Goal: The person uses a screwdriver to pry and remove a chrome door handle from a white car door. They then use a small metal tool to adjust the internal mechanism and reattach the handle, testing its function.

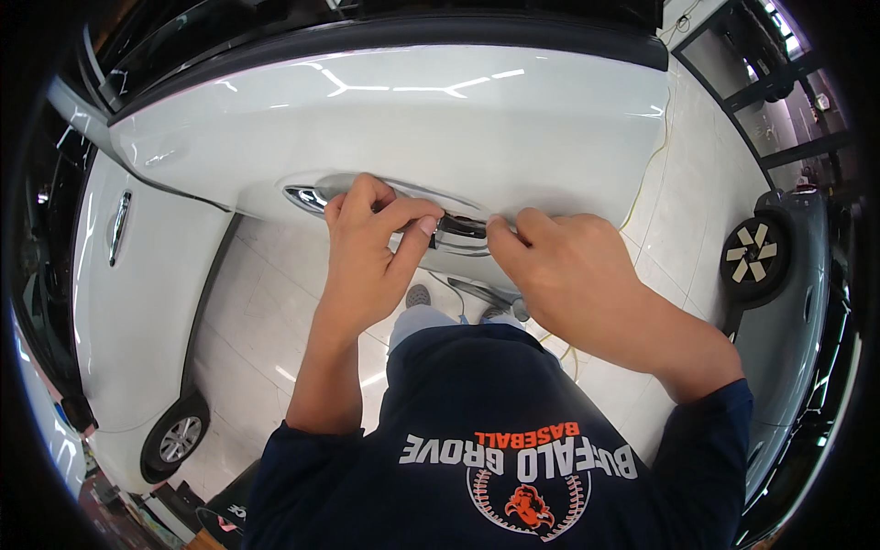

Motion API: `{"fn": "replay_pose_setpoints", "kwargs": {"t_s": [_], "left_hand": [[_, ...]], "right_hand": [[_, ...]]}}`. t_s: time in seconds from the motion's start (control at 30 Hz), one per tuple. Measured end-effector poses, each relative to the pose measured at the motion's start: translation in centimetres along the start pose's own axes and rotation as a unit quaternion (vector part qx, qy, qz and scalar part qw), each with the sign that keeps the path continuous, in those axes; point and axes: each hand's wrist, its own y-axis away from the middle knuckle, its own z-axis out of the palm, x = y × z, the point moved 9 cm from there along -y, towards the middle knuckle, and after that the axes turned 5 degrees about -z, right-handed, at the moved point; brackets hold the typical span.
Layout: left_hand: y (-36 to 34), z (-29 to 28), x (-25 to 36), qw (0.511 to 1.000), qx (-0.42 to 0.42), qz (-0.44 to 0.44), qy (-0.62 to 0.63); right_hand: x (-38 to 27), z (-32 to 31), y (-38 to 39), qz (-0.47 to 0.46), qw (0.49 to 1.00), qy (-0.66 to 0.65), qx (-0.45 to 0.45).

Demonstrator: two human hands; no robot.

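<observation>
A white car door (458, 128) spans the upper middle, with a chrome handle (307, 197) in an oval recess. My left hand (367, 252) is closed at the handle's middle, index finger and thumb pinching near the left end of a dark glossy piece (463, 227). My right hand (573, 270) is closed at that piece's right end, thumb tip against it and fingers curled; what they grip behind it is hidden. The handle's middle is partly covered by my fingers.
A white body panel with a wheel (179, 438) stands at left. A grey-blue car (775, 357) with a wheel (753, 257) stands at right. Yellow cord (631, 215) and dark cable (458, 298) show beyond the door, over tiled floor (252, 302). My feet (418, 295) are below.
</observation>
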Motion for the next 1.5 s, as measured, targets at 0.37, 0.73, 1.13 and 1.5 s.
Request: {"fn": "replay_pose_setpoints", "kwargs": {"t_s": [0.37, 0.73, 1.13, 1.5], "left_hand": [[0.1, -0.1, 0.1, 1.000, -0.009, -0.013, -0.012], [0.0, 0.0, -0.2, 1.000, -0.008, -0.013, -0.019], [0.0, 0.0, -0.2, 1.000, -0.010, -0.013, -0.017], [-0.2, -0.1, -0.2, 1.000, -0.007, -0.009, -0.006]], "right_hand": [[-1.3, -1.6, 0.5, -0.015, 0.998, 0.057, 0.023], [0.9, -1.5, -0.7, 0.008, 0.999, -0.042, -0.004], [-1.3, -1.6, -0.1, -0.025, 0.998, 0.057, 0.010], [-0.6, -0.7, -0.6, -0.037, 0.998, 0.040, -0.016]]}}
